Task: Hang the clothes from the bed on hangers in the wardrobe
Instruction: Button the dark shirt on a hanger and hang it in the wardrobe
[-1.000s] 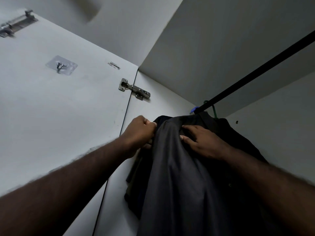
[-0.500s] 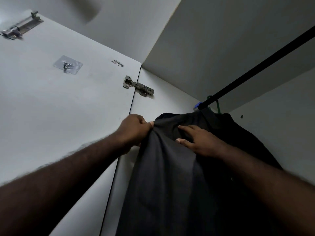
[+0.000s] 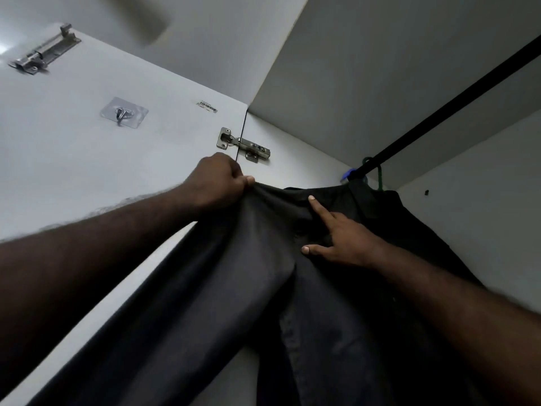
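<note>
Left hand [image 3: 218, 183]: we see it fisted, pinching an upper edge of the dark shirt [image 3: 234, 288] and holding it out to the side. Right hand [image 3: 345, 240]: it lies on the shirt front with index finger and thumb straight and spread, other fingers hidden. The shirt hangs on a green hanger [image 3: 379, 178] from the black rail [image 3: 439, 112] inside the wardrobe, beside the white door [image 3: 87, 177] and its hinge [image 3: 243, 145].

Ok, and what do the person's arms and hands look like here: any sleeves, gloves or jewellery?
Both forearms are bare to the frame edge, with no sleeve showing. The left forearm has fine hair along its upper edge. The left hand and right hand wear no gloves, and no ring, watch or bracelet is visible.
</note>
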